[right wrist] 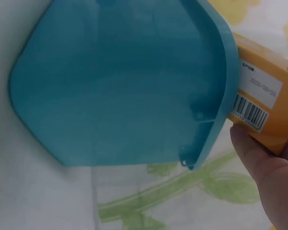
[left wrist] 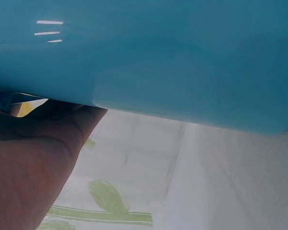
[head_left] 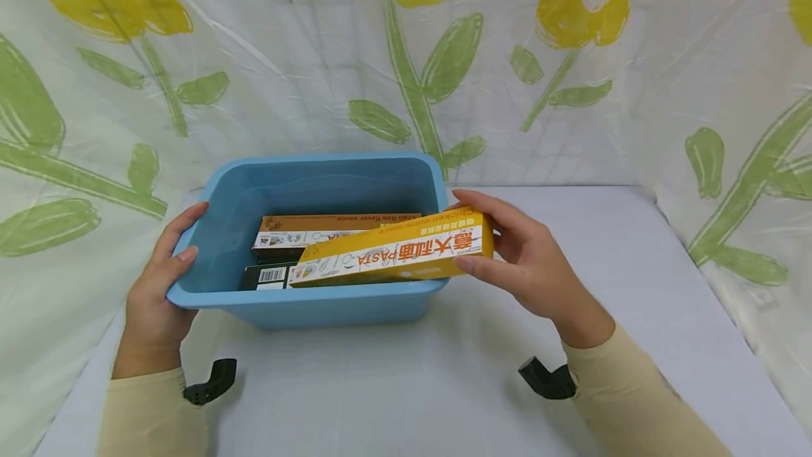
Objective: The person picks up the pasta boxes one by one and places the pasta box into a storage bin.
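Note:
A blue plastic bin [head_left: 330,312] stands on the table, and my left hand [head_left: 155,288] grips its left rim, thumb over the top edge. My right hand [head_left: 529,259] holds a yellow pasta box [head_left: 393,249] by its right end, thumb on the near side and fingers behind. The box slants across the bin's right front corner, its left end lower and inside. Beneath it in the bin lie a brown-and-white pasta box [head_left: 339,222] and a dark box with a barcode [head_left: 271,274], both partly covered. In the right wrist view the yellow box's end [right wrist: 261,93] shows a barcode label beside the rim.
The white table [head_left: 393,386] extends in front and to the right of the bin. A white curtain [head_left: 266,90] painted with yellow flowers and green leaves hangs behind and along both sides. Black curved wrist mounts [head_left: 216,381] jut inward from both sleeves.

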Demonstrator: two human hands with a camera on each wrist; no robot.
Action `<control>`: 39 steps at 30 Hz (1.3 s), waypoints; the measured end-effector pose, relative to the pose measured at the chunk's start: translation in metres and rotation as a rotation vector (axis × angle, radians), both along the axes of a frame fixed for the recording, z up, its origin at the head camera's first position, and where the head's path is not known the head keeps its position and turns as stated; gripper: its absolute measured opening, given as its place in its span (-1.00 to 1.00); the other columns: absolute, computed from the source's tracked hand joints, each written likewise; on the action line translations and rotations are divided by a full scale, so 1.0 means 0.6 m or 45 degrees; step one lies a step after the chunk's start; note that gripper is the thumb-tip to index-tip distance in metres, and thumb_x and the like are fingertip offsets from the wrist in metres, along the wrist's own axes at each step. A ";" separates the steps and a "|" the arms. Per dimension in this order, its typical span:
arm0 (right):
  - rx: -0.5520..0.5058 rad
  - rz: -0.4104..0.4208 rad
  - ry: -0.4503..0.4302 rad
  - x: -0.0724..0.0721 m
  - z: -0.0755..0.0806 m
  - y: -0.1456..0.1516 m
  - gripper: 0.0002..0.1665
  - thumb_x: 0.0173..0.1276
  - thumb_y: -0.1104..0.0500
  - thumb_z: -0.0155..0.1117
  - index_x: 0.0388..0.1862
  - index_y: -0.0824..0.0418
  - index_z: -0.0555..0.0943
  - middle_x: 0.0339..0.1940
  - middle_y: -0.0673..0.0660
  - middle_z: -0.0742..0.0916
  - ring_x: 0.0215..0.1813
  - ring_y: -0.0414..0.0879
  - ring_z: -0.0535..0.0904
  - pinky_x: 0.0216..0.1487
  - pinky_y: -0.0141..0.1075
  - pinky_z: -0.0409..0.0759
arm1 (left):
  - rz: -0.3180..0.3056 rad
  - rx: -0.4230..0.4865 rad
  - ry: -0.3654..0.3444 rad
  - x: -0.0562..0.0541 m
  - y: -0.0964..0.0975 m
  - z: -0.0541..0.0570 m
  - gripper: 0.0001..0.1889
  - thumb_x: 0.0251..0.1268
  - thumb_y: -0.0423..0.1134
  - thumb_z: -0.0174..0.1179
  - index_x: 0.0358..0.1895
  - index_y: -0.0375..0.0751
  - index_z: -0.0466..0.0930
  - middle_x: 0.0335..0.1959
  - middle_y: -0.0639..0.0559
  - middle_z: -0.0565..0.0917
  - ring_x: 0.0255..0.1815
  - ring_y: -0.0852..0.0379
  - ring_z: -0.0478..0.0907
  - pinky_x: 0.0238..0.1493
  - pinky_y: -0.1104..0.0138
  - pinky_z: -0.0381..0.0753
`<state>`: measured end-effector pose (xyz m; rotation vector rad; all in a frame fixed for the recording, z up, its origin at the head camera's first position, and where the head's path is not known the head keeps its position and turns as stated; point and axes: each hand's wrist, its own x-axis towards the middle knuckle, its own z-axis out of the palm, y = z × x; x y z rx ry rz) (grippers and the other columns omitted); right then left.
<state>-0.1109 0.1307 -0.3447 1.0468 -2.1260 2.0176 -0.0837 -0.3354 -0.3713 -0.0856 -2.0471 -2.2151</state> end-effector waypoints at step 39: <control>0.372 0.114 0.276 -0.026 0.028 -0.094 -0.41 0.38 0.19 0.64 0.33 0.22 0.63 0.31 0.01 0.67 0.19 -0.10 0.57 0.11 -0.16 0.63 | 0.015 -0.020 -0.035 0.002 0.000 0.004 -0.32 0.60 -0.12 -0.11 0.75 0.18 0.22 0.77 0.09 -0.03 0.68 -0.22 -0.07 0.47 -0.22 0.09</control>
